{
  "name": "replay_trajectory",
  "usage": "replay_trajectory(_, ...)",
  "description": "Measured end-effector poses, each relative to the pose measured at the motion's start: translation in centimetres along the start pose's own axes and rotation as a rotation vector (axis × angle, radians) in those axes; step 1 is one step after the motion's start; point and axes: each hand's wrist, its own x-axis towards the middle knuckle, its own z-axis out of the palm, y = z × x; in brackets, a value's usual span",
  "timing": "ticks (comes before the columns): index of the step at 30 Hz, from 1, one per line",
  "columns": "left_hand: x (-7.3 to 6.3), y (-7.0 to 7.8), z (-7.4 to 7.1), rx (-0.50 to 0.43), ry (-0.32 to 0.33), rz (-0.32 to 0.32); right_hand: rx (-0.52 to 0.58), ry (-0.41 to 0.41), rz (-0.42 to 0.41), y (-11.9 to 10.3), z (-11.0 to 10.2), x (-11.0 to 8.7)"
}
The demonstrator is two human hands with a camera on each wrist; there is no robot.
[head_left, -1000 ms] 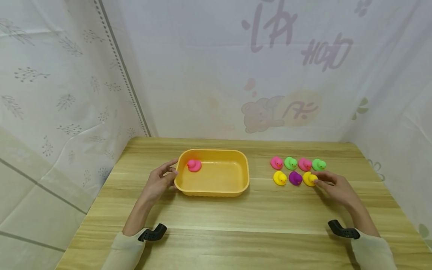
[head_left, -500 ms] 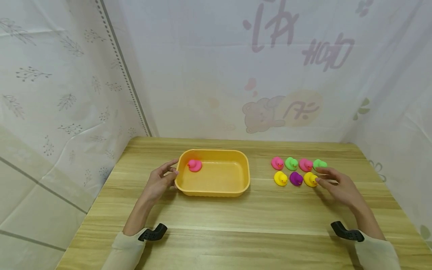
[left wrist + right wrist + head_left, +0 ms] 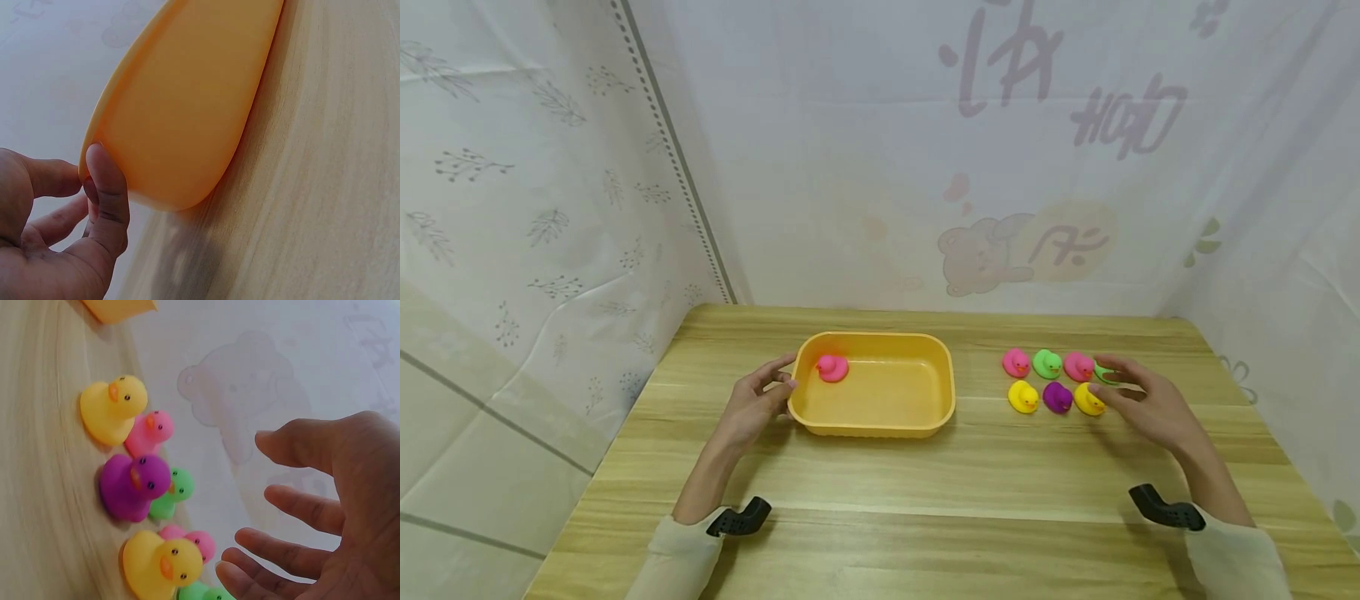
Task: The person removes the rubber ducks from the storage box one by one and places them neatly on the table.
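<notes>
At its left end, the yellow plastic basin (image 3: 880, 429) meets my left hand (image 3: 758, 402). In the left wrist view, the fingers (image 3: 107, 194) of that hand bend against the outer wall while another fingertip lies on the rim, pinching it. A pink rubber duck (image 3: 832, 368) sits inside the basin. My right hand (image 3: 1153, 408) hovers with spread fingers at the right end of two rows of rubber ducks, nearest a yellow duck (image 3: 1088, 400) and a green duck (image 3: 1103, 372), which the fingers partly hide. Nothing is between its thumb and fingers in the right wrist view.
Left of the hand stand a purple duck (image 3: 1057, 397) and another yellow duck (image 3: 1022, 397) in the front row. Behind them are two pink ducks (image 3: 1017, 362) and a green duck (image 3: 1047, 364). A printed cloth (image 3: 850, 167) hangs behind the wooden table (image 3: 880, 500).
My right hand has drawn back from the front yellow duck, then shifted up and left over the rear green duck, now covering more of it. The left hand and the basin stay put.
</notes>
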Motion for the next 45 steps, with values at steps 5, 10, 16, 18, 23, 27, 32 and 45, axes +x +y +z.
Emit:
replay_trajectory(5, 0.0, 0.0, 0.0, 0.004, 0.002, 0.0, 0.012, -0.02, -0.016, -1.2, 0.3, 0.4)
replay_trajectory(10, -0.1, 0.0, 0.0, 0.006, 0.002, 0.003, 0.01, -0.019, -0.067, -2.2, 0.8, 0.8)
replay_trajectory(16, 0.0, 0.0, 0.0, 0.003, -0.002, 0.0, 0.042, -0.046, -0.104, -3.8, 1.7, 1.4)
replay_trajectory(18, 0.0, 0.0, 0.0, -0.003, -0.002, 0.002, 0.05, -0.056, -0.104, -4.2, 2.0, 1.6)
replay_trajectory(23, 0.0, -0.1, 0.1, -0.013, -0.003, 0.012, 0.101, -0.088, -0.115, -5.3, 2.7, 2.3)
replay_trajectory(27, 0.0, -0.1, 0.1, -0.015, -0.002, 0.01, 0.137, -0.104, -0.149, -6.2, 3.5, 2.9)
replay_trajectory(32, 0.1, -0.2, 0.0, -0.016, -0.003, 0.011, 0.151, -0.116, -0.172, -7.3, 4.5, 3.7)
replay_trajectory(45, 0.2, -0.2, 0.0, -0.012, -0.004, 0.01, 0.181, -0.172, -0.202, -10.3, 6.8, 5.2)
